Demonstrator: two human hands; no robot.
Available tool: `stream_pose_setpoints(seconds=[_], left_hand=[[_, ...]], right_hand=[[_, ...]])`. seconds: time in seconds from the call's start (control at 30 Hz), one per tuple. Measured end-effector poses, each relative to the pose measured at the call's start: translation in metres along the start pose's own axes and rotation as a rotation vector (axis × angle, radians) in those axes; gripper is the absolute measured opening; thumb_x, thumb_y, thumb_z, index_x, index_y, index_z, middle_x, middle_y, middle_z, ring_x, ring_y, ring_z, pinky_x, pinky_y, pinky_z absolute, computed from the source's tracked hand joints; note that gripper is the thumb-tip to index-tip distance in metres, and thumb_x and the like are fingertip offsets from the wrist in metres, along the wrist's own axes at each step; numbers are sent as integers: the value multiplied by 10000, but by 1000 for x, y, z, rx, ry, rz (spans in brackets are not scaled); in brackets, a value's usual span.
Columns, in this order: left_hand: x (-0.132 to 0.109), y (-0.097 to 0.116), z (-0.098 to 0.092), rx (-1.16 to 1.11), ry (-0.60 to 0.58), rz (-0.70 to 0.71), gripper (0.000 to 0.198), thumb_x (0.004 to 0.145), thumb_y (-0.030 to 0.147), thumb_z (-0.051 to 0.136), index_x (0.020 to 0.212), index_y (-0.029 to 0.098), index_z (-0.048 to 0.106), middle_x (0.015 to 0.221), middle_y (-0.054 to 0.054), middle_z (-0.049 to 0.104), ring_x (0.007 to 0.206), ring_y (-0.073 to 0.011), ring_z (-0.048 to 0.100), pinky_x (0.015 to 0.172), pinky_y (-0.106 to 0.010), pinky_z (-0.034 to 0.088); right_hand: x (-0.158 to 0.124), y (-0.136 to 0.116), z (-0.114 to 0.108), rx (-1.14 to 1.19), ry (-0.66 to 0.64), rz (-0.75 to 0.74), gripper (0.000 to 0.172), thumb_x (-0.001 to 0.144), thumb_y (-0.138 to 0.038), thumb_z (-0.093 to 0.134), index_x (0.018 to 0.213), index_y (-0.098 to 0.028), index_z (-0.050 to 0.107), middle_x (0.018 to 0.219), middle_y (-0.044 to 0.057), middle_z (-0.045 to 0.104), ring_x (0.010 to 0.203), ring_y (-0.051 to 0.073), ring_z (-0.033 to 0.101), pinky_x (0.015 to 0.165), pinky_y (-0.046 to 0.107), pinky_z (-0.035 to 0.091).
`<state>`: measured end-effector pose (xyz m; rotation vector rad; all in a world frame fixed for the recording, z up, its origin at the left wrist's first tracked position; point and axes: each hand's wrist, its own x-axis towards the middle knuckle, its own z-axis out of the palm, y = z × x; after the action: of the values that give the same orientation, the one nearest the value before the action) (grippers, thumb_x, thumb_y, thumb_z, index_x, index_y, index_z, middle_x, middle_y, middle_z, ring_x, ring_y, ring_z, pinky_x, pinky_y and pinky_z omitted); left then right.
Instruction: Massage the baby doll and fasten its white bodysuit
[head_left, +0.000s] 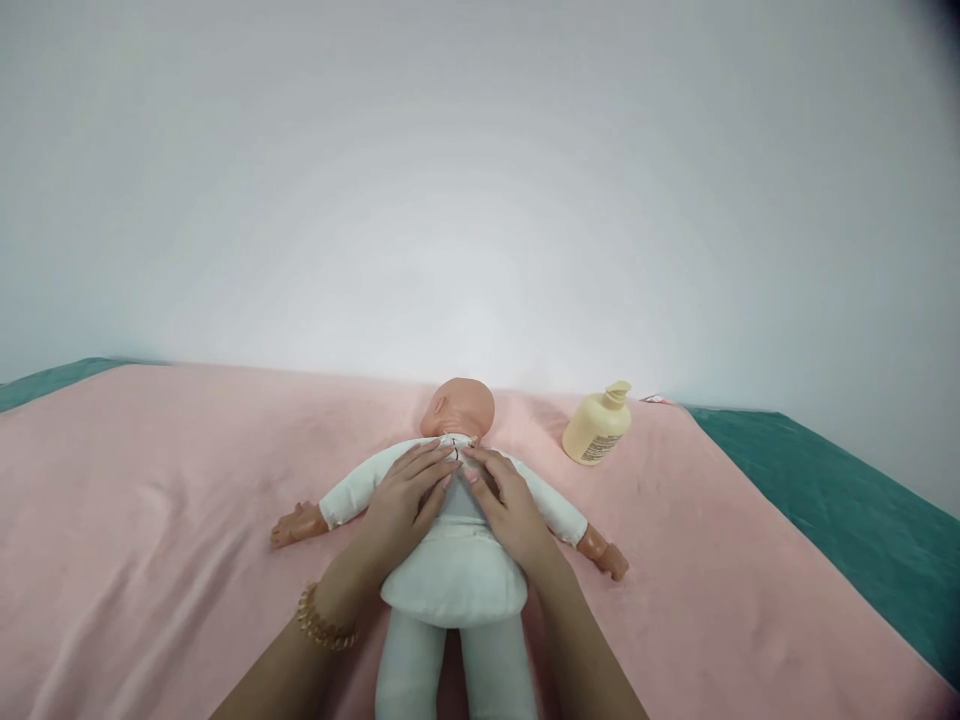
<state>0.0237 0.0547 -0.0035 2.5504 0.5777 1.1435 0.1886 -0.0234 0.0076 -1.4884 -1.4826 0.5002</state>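
A baby doll (454,580) with a white cloth body lies face down in the middle, its bald head away from me and its arms spread to both sides. My left hand (405,495) rests flat on the left side of its upper back, fingers extended toward the neck. On the right side of the upper back lies my right hand (510,500), its fingers also stretched out and slightly bent. The fingertips of both hands come near each other beside a dark stitched line below the neck. Neither hand grips anything.
A pink cloth (187,480) lies under the doll, over a green surface (847,500) that shows at both sides. To the right of the doll's head stands a pale yellow pump bottle (596,425). A plain wall rises behind.
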Motion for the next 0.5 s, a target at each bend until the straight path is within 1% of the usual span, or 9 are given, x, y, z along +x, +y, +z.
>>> stream_pose_setpoints(seconds=[0.13,0.23,0.43,0.5], left_hand=[[-1,-4,3,36,-74,-30,305,956,211,450,1195,159,630,1285,-98,630,1260,-239,523,1091,-511,396],[-1,-5,4,24,-105,-53,299,954,218,447,1178,158,635,1264,-101,642,1248,-241,532,1090,-518,399],[-1,-6,7,11,-122,-72,299,961,225,435,1184,171,625,1261,-89,644,1244,-232,532,1098,-516,390],[0,-6,5,10,-116,-54,299,956,221,446,1195,177,620,1266,-85,640,1248,-234,528,1090,-510,401]], right_hand=[[0,-2,-1,-44,-50,-9,383,964,-474,445,1198,-222,615,1288,77,597,1269,226,461,1116,433,324],[0,-3,-3,-52,-88,-1,396,966,-484,436,1196,-222,624,1292,77,595,1272,229,459,1122,443,316],[1,2,-1,-73,-98,-6,426,968,-495,423,1210,-201,616,1295,88,592,1275,228,458,1127,435,318],[1,-2,-4,-75,-117,2,440,970,-499,414,1241,-204,597,1327,84,571,1299,227,444,1140,433,307]])
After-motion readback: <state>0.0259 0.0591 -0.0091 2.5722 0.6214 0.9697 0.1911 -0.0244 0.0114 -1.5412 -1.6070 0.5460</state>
